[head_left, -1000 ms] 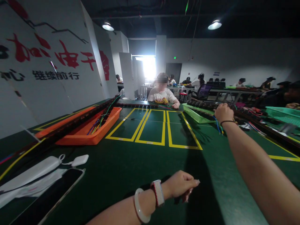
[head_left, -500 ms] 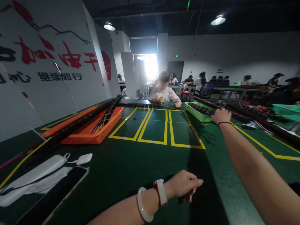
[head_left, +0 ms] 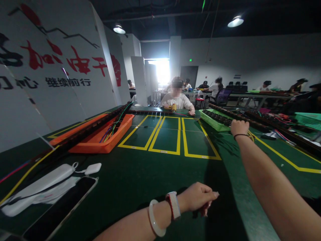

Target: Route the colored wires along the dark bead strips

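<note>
My left hand (head_left: 198, 199) hovers low over the green table (head_left: 145, 187), its fingers curled in, with nothing visible in them. A watch and a pale bangle are on that wrist. At the right, my stretched-out right hand (head_left: 240, 128) is closed at the near end of a dark ribbed strip (head_left: 218, 117). That strip lies lengthwise in a light green basket (head_left: 209, 123). My fingertips are hidden behind the back of the hand. Yellow wire shows beside the right wrist.
An orange basket (head_left: 110, 144) holds coloured wires, and a long dark strip (head_left: 87, 130) lies across it. A phone (head_left: 60, 207) and a white power bank (head_left: 47, 179) lie at left. Yellow tape (head_left: 164, 152) outlines boxes. Opposite sits a person (head_left: 177, 97) near a yellow tool (head_left: 174, 107).
My right hand has gone from reaching with extended fingers to closing at the strip's near end. The left hand stays almost still. The view has shifted slightly.
</note>
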`<state>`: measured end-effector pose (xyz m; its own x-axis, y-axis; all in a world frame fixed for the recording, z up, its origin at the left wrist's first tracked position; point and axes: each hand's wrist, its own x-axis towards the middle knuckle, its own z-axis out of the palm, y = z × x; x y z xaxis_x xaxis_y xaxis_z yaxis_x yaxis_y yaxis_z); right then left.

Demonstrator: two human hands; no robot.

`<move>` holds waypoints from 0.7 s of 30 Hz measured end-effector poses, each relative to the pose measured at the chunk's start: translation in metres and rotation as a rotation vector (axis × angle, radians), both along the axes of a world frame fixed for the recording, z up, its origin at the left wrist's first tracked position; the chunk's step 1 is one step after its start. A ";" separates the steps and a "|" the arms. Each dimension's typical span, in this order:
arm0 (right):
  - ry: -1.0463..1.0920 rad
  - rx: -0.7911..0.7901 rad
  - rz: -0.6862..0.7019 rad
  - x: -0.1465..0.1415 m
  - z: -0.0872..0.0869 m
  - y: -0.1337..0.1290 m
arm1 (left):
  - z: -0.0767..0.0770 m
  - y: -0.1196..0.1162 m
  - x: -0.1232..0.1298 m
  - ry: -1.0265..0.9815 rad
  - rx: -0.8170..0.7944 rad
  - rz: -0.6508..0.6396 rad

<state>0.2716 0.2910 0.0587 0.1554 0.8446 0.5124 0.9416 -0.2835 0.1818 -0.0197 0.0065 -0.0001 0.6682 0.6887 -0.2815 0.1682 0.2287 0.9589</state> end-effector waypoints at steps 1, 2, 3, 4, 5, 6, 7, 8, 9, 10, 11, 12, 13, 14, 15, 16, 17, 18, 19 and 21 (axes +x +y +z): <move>-0.002 0.005 0.004 0.002 -0.001 -0.001 | 0.000 0.000 0.000 -0.005 -0.001 -0.003; -0.008 0.022 0.005 0.003 -0.001 -0.002 | -0.001 0.001 0.000 -0.010 0.000 -0.008; -0.015 0.055 0.005 0.002 -0.002 -0.004 | -0.002 0.001 0.000 -0.014 0.003 -0.012; -0.021 0.104 0.010 -0.001 -0.003 -0.007 | -0.003 0.002 0.000 -0.016 0.005 -0.011; -0.025 0.160 0.028 -0.007 -0.004 -0.010 | -0.005 0.003 0.001 -0.016 0.006 -0.009; -0.026 0.214 0.064 -0.016 -0.006 -0.014 | -0.007 0.003 0.001 -0.013 0.003 -0.003; -0.020 0.257 0.123 -0.028 -0.009 -0.020 | -0.010 0.004 0.002 -0.012 -0.005 0.004; -0.008 0.273 0.204 -0.042 -0.013 -0.027 | -0.012 0.004 0.004 -0.016 -0.019 0.014; 0.005 0.269 0.302 -0.059 -0.020 -0.036 | -0.013 0.003 0.005 -0.028 -0.035 0.024; 0.025 0.259 0.394 -0.076 -0.027 -0.047 | -0.014 0.003 0.006 -0.053 -0.050 0.034; 0.046 0.240 0.491 -0.094 -0.036 -0.060 | -0.014 0.003 0.007 -0.090 -0.058 0.046; 0.066 0.206 0.605 -0.111 -0.045 -0.076 | -0.012 0.003 0.007 -0.134 -0.052 0.063; 0.088 0.167 0.722 -0.125 -0.054 -0.094 | -0.009 0.004 0.005 -0.181 -0.031 0.083; 0.117 0.123 0.833 -0.137 -0.061 -0.113 | -0.004 0.006 0.002 -0.223 0.005 0.108; 0.157 0.074 0.928 -0.147 -0.066 -0.133 | 0.003 0.009 -0.004 -0.255 0.058 0.141; 0.222 0.050 0.997 -0.153 -0.067 -0.154 | 0.011 0.014 -0.012 -0.279 0.112 0.180; 0.291 0.007 1.061 -0.156 -0.065 -0.175 | 0.020 0.020 -0.022 -0.286 0.178 0.227; 0.364 -0.036 1.122 -0.156 -0.060 -0.197 | 0.031 0.029 -0.036 -0.258 0.251 0.289; 0.426 -0.073 1.187 -0.154 -0.052 -0.219 | 0.041 0.039 -0.053 -0.207 0.331 0.362; 0.487 -0.112 1.324 -0.146 -0.034 -0.262 | 0.060 0.064 -0.093 0.036 0.516 0.507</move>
